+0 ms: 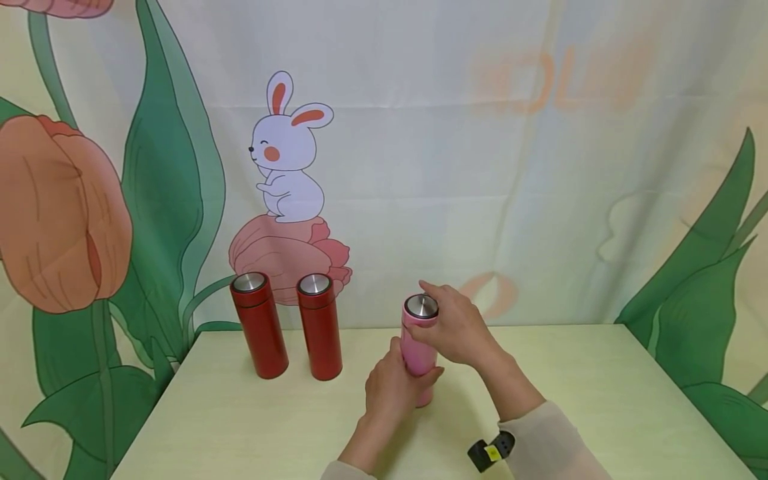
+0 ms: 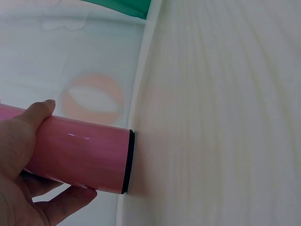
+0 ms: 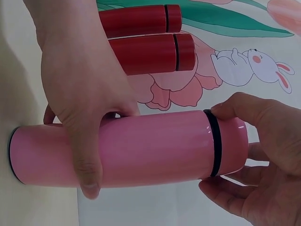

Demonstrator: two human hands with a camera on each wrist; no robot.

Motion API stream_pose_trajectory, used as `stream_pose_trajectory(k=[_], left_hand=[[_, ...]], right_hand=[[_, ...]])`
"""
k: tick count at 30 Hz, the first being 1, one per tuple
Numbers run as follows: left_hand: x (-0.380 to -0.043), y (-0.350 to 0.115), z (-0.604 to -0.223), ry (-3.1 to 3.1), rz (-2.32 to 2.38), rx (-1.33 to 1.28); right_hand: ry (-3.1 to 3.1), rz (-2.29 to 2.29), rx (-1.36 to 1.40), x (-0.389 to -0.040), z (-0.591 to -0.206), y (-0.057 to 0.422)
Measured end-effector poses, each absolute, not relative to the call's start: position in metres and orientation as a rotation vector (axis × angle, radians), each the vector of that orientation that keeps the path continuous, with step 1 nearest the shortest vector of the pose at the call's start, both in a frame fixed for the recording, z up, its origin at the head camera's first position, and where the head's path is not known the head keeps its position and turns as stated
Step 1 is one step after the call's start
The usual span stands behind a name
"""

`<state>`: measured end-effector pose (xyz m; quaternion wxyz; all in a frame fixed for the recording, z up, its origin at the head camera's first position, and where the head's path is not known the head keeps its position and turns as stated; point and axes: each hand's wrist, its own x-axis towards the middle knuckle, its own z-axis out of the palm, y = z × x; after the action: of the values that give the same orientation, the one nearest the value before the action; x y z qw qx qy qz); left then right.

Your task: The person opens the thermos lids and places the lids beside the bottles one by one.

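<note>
A pink thermos [image 1: 418,353] stands on the table, with a silver disc on top of its lid [image 3: 233,143]. My left hand [image 1: 385,390] grips its body below the middle. In the right wrist view, the left thumb [image 3: 87,165] lies across the pink side. My right hand [image 1: 459,327] holds the top from the right, its thumb and fingers around the lid at the black ring [image 3: 215,142]. Seen from the left wrist, the black-edged base [image 2: 129,162] is at the table surface.
Two red thermoses, one at far left [image 1: 262,337] and one beside it [image 1: 321,337], stand upright left of the hands. Behind the pale table [image 1: 570,400] hangs a curtain [image 1: 420,167] printed with a rabbit and tulips. A black strap [image 1: 492,452] is at the right wrist.
</note>
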<state>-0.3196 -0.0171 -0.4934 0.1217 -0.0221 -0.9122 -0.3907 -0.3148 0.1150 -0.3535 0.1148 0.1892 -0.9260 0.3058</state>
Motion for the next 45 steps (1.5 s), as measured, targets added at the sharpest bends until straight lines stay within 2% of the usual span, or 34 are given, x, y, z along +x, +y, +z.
stream_pose_trajectory(k=[18,37,45], left_hand=[[-0.319,-0.019,-0.493,-2.657,-1.132,-0.068],[-0.317,-0.019,-0.494,-2.645,-1.124,-0.075],[-0.317,-0.018,-0.494,-2.633,-1.110,-0.086]], right_hand=[[-2.804,0.998,0.716,-0.313,-0.346,0.119],[-2.800,0.968,1.008,-0.319,-0.345,0.131],[-2.813,1.010,1.026,-0.319,-0.345,0.134]])
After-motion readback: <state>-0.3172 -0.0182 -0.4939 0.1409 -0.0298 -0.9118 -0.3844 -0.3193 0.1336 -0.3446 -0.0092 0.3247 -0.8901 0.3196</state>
